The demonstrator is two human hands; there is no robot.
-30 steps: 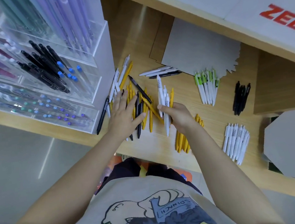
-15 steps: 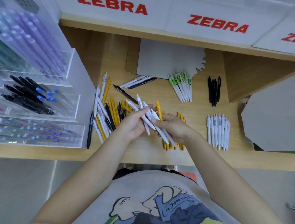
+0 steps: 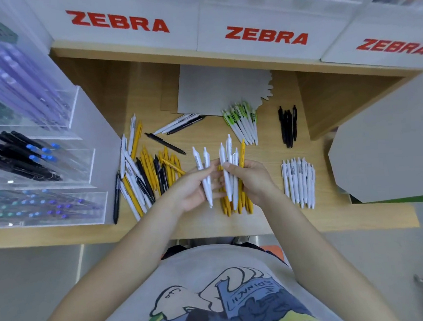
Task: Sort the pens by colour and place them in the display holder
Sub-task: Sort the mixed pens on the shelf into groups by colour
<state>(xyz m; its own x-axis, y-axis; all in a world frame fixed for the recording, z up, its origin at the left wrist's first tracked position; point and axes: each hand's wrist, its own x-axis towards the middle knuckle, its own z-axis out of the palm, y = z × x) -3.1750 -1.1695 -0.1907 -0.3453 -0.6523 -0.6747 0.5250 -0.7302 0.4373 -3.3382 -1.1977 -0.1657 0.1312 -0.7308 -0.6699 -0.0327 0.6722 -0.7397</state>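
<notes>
I have both hands up over the middle of the wooden tabletop [image 3: 323, 217]. My left hand [image 3: 192, 189] has its fingers curled round two white pens [image 3: 205, 178], which stand nearly upright with their tips pointing away from me. My right hand [image 3: 251, 180] grips a small bunch [image 3: 232, 168] of white pens with one yellow pen on its right edge, the fingers closed on them from the side. The two hands are just beside each other, and the thumbs nearly meet.

Under my right hand lies a group of yellow pens [image 3: 228, 207] flat on the tabletop. To the left sits the unsorted pile [image 3: 146, 180] of yellow, white and black pens, lying every way. To the right is a neat row of white pens [image 3: 299, 181]. Farther back are a group of white pens with green tops [image 3: 243, 125], a small group of black pens [image 3: 288, 126], and a few loose white and black pens [image 3: 179, 123] beside a grey card sheet [image 3: 222, 91].

The clear acrylic display holder [image 3: 53, 157] stands at the left end of the tabletop, well apart from my hands, with black pens with blue ends [image 3: 20, 157] in one tier and purple ones in others.
</notes>
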